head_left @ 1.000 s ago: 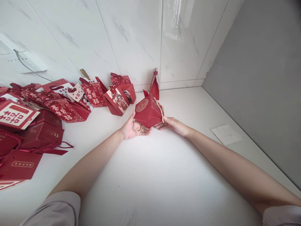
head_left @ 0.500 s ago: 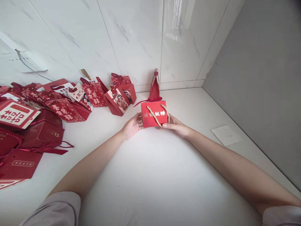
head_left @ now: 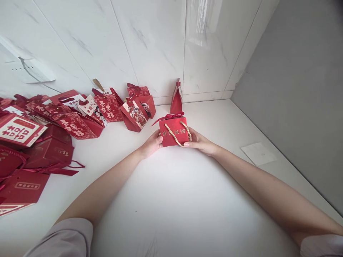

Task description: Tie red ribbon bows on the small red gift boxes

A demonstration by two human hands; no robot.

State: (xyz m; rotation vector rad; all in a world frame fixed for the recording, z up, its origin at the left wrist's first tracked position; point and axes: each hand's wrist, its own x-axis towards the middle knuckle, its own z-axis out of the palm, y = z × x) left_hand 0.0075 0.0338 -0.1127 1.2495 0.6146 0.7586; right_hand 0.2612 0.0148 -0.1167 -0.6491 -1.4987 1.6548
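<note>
Between my two hands is a red gift box (head_left: 169, 140) with gold lettering, a twisted gold cord handle and a dark red ribbon bow (head_left: 174, 115) on its top. My left hand (head_left: 152, 143) grips its left side, the thumb resting on the front edge. My right hand (head_left: 200, 142) closes on the right side, its thumb at the lower front corner by the cord; the other fingers are partly hidden behind the box. Just behind it, a narrow red box (head_left: 176, 101) with a pointed top stands against the wall.
Several red and white gift boxes (head_left: 108, 110) stand along the wall to the left. More boxes lie heaped at the far left, with a loose ribbon (head_left: 63, 171) trailing. A white square (head_left: 258, 154) lies on the white table (head_left: 171, 207) at right. A grey cable (head_left: 34, 76) hangs from a wall socket.
The gift box has shifted slightly left and tilted, so more of its bow and top shows. My left thumb has come onto its front edge.
</note>
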